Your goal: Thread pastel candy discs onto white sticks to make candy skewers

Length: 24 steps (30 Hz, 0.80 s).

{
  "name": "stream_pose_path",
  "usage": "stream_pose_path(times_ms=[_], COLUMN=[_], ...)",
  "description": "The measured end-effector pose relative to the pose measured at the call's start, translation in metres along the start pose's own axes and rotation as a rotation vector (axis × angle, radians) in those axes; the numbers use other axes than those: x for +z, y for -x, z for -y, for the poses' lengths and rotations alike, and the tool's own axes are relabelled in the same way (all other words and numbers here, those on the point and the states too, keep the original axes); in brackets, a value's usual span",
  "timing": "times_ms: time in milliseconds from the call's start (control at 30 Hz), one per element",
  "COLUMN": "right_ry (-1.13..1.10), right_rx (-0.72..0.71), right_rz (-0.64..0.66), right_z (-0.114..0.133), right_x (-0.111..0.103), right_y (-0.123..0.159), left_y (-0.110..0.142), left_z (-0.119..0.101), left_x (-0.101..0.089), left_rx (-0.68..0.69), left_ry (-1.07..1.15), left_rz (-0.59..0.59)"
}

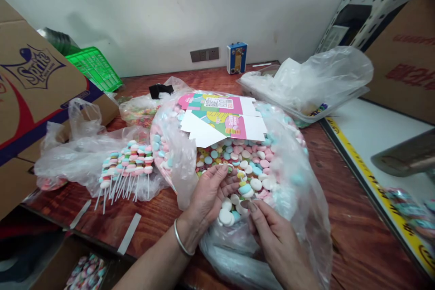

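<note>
A short stack of yellow, blue and white candies (245,186) stands between my hands, apparently on a stick that my right hand (277,231) pinches between thumb and fingers. My left hand (210,192), with a bracelet at the wrist, is curled palm up, a small green and white candy (230,169) at its fingertips. Both hands are over a large open plastic bag (295,195) filled with pink, white and blue button-shaped candies (256,184). A flattened printed carton (217,120) lies across the candies at the bag's far side.
Finished candy skewers (131,163) lie on plastic at the left. Beyond them are a Sprite carton (30,68) and a green basket (95,68). A clear tub (306,118) with a plastic bag stands at the back right, near a blue box (236,58). A box of candies (84,272) sits below the table edge.
</note>
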State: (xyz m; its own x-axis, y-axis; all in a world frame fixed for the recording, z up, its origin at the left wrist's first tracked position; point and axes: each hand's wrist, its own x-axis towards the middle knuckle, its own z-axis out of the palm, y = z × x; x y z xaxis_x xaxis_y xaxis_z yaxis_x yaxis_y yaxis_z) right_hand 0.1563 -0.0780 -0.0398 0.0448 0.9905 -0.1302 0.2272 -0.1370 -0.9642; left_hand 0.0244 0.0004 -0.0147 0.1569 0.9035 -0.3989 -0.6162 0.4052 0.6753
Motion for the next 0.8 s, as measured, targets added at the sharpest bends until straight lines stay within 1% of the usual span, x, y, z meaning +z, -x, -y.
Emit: stream_pose_path(times_ms=[67,133,167,233,300,367,400,433,533,633,800], right_ry=[-0.114,-0.190,-0.203,-0.164,-0.060,0.053,0.096,0.128,0.207,0.302,0.352], right_rx=[0.058,0.098,0.103,0.066,0.000,-0.064,-0.090,-0.116,-0.190,-0.255,-0.282], right_rz=[0.061,0.069,0.046,-0.030,-0.126,-0.203,-0.228,-0.242,-0.242,-0.247,-0.252], right_z=[-0.004,-0.006,-0.006,-0.004,-0.001,0.002,0.002,0.002,0.001,-0.001,-0.003], right_x=[0.002,0.003,0.003,0.001,-0.001,-0.003,-0.003,-0.002,0.000,0.001,0.000], right_y=[-0.001,-0.002,-0.002,-0.003,-0.003,-0.002,-0.002,-0.001,0.002,0.007,0.007], left_y=[0.001,0.002,0.002,0.004,0.005,0.006,0.006,0.006,0.005,0.004,0.006], left_z=[0.001,0.000,0.000,-0.003,-0.007,-0.011,-0.012,-0.013,-0.011,-0.004,0.008], left_x=[0.000,0.000,0.000,-0.001,-0.001,0.000,0.000,0.000,0.001,0.000,0.003], left_rx=[0.004,0.004,-0.001,0.007,0.070,0.132,0.129,0.098,-0.037,-0.092,-0.120], left_ry=[-0.024,-0.064,-0.103,-0.230,-0.363,-0.415,-0.404,-0.375,-0.226,-0.111,-0.163], left_rz=[0.006,0.018,0.031,0.051,0.045,0.043,0.057,0.083,0.178,0.201,0.200])
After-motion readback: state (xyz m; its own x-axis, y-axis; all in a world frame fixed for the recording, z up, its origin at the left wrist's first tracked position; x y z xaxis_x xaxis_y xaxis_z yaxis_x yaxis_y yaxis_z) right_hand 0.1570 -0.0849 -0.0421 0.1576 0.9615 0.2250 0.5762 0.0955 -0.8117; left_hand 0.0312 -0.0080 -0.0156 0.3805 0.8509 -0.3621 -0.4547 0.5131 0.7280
